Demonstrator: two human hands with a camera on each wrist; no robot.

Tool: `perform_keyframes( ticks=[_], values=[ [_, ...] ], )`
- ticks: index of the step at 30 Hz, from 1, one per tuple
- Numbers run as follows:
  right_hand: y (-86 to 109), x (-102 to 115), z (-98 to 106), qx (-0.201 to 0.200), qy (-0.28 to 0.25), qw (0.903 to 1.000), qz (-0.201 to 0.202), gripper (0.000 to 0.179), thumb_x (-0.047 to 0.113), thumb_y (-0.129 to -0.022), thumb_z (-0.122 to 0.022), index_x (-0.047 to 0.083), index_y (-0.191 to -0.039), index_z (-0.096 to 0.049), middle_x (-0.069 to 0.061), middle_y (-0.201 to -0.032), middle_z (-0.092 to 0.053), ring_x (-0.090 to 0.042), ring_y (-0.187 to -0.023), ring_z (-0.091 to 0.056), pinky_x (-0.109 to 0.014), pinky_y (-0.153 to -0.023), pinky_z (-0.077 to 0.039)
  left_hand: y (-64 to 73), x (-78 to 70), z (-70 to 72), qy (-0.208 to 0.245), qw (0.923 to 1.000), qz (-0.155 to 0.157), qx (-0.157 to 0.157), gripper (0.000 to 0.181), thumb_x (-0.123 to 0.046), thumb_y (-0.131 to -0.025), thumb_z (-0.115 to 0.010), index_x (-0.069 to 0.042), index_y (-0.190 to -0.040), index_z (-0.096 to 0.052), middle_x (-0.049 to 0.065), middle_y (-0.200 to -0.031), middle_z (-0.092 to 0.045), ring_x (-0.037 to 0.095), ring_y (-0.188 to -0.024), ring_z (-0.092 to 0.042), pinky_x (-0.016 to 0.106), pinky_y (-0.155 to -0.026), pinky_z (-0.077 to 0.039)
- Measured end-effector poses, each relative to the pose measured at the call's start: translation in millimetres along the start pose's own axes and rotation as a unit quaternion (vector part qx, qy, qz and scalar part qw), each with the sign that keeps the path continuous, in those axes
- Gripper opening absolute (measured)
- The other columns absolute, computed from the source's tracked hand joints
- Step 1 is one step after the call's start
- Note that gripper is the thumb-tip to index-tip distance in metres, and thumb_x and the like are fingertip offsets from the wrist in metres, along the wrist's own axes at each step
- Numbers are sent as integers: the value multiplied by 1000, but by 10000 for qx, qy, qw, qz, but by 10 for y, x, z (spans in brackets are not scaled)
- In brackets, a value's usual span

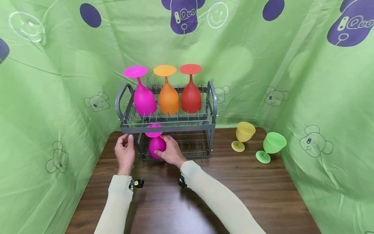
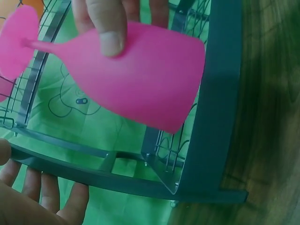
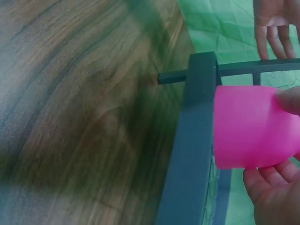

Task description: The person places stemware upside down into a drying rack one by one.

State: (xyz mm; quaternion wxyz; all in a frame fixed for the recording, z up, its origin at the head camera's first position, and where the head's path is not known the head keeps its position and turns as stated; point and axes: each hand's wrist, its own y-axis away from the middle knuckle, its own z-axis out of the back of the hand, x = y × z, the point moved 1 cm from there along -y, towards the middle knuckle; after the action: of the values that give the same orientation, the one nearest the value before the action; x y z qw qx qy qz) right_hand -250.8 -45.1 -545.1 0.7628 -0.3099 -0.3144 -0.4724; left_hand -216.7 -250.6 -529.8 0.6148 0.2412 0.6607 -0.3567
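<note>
A magenta plastic goblet [image 1: 157,147] stands upside down at the left of the lower tier of a two-tier dish rack [image 1: 168,127]. My right hand [image 1: 172,152] grips its bowl, thumb on the near side; the goblet's foot [image 2: 18,43] points up. In the right wrist view the goblet's rim [image 3: 219,126] is close against the rack's lower frame. With the thumb on one side and fingers on the other, my left hand [image 1: 125,152] holds the rack's left side frame [image 2: 93,173]. On the upper tier, magenta [image 1: 145,100], orange [image 1: 168,99] and red [image 1: 191,97] goblets stand inverted.
Right of the rack, a yellow goblet [image 1: 244,131] and a green goblet [image 1: 274,143] stand upright on the wooden table [image 1: 233,182]. Green printed cloth [image 1: 239,58] encloses the back and both sides. Thin wire dividers run along both tiers.
</note>
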Motion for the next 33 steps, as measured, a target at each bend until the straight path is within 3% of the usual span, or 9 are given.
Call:
perform_keyframes(
  ticks=[8,16,24,33],
  values=[
    [-82,-7,-80,120,36,9999,-67,74,35,-90,-85,16,-154,-53,-3,-144,-61,-26,-129,-61,-39,-99,-61,-15,46,-6,236,9995,-135,-163,35,-24,-102,-72,3,-125,-68,-12,-99,-65,7,-93,-58,16,-83,-48],
    [-77,-35,-154,214,273,9993,-107,73,32,-89,-87,16,-152,-55,-4,-142,-62,-26,-129,-61,-39,-104,-58,-1,35,-26,387,9992,-63,-67,35,-21,-102,-73,4,-125,-69,-9,-97,-65,8,-93,-59,15,-83,-49],
    [-69,-78,-185,208,172,9996,-106,73,32,-89,-87,18,-152,-54,-3,-142,-61,-26,-128,-61,-39,-102,-60,1,12,-26,421,9990,-50,-128,34,-22,-101,-74,2,-124,-70,-9,-96,-66,9,-91,-59,18,-82,-49],
    [-63,-137,-185,238,73,9995,-189,76,35,-88,-87,20,-153,-51,-3,-143,-61,-27,-130,-60,-42,-103,-59,21,9,-13,378,9989,235,-126,37,-23,-100,-75,0,-128,-71,-8,-100,-67,9,-92,-60,14,-79,-53]
  ],
)
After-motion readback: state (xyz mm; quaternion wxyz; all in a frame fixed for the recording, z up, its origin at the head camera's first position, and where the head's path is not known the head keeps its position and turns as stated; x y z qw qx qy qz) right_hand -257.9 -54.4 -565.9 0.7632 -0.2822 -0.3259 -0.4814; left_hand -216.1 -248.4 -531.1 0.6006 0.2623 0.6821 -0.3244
